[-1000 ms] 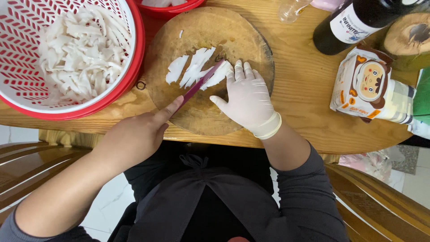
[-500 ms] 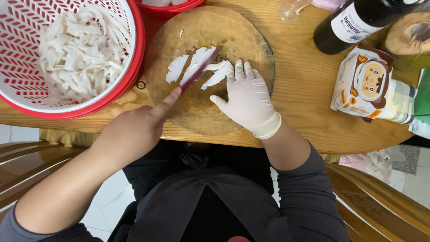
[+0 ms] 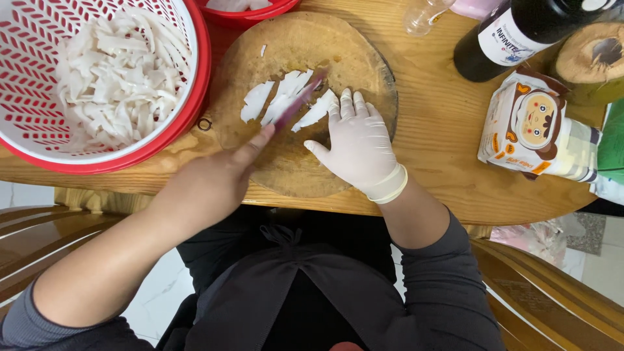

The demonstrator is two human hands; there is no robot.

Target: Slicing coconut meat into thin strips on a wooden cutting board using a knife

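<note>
left hand (image 3: 208, 185) grips knife (image 3: 296, 104), fingers wrapped; gloved right hand (image 3: 357, 146), fingers pressed together, steadies white strips (image 3: 286, 97) for slicing on board (image 3: 292, 169).

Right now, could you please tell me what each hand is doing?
Left hand: closed on purple-bladed knife.
Right hand, white-gloved: open, flat on round wooden board.

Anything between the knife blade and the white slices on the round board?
Nothing visible. The knife in the left hand already lies across the white slices on the round board. The gloved right hand rests beside them, fingertips on one slice, clear of the blade.
</note>
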